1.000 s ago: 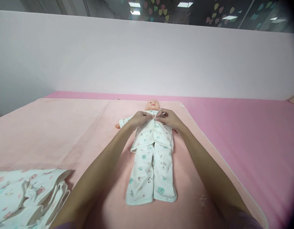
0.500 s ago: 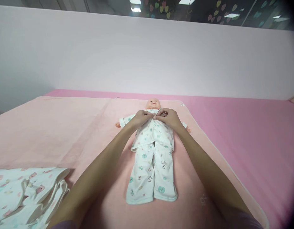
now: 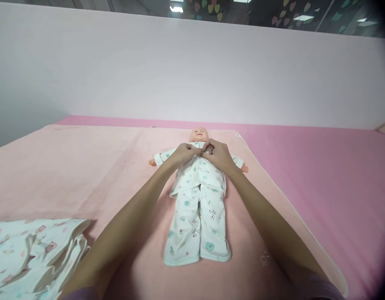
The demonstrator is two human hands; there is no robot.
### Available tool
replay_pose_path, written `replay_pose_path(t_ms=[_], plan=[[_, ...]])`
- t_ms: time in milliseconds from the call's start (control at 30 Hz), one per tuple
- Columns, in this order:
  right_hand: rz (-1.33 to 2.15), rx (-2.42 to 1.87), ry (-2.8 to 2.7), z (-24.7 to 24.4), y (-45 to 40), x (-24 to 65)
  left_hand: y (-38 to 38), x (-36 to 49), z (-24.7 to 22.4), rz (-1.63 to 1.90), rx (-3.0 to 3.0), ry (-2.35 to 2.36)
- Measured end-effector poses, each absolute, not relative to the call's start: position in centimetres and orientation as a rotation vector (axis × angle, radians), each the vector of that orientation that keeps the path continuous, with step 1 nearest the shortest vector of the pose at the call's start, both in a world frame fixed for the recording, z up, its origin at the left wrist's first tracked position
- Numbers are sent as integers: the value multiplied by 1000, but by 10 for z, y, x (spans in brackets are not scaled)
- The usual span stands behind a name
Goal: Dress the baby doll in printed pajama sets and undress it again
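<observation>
A baby doll (image 3: 198, 134) lies on its back, head away from me, arms spread. It wears a white printed pyjama top (image 3: 207, 173) and matching trousers (image 3: 186, 225). My left hand (image 3: 186, 153) and my right hand (image 3: 217, 154) meet at the chest, fingertips pinched on the top's front edges. The fingers hide whatever fastener lies between them. Below them the front edges meet, and a small snap button (image 3: 199, 162) shows there.
A peach blanket (image 3: 117, 166) lies under the doll on a pink surface (image 3: 320, 175). Folded printed cloth (image 3: 39, 254) sits at the lower left. Behind stands a white wall panel (image 3: 192, 71) with dark glass above.
Both hands stay at the doll's chest with slight finger movement. The right hand has shifted a little, showing more of the doll's sleeve on that side. The view moved slightly.
</observation>
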State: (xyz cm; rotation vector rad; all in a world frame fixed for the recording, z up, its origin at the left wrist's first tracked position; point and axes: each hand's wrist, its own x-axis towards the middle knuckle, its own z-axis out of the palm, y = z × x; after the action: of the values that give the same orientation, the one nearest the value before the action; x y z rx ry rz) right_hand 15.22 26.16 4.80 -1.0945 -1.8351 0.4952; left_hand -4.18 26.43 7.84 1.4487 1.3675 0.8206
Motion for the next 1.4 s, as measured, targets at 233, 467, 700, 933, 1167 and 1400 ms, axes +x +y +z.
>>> replay_pose_path(t_ms=[233,467,700,933,1167,1400], plan=[[361,-1125,-1905,51,256,144,264,-43,78,819,1441,1312],[495,-1092,-1857,48,260,148,266,-44,76,810,1420,1340],[763,-1108,-1872,59,261,167,268,-48,79,780,1418,1343],[587,-1153,-1950,64,259,161,270,-48,77,803,1357,1353],[526,-1177,-1942,67,256,155,273,-53,74,794,1296,1263],[668,-1123,-1805,57,260,152,281,-58,68,805,1265,1186]])
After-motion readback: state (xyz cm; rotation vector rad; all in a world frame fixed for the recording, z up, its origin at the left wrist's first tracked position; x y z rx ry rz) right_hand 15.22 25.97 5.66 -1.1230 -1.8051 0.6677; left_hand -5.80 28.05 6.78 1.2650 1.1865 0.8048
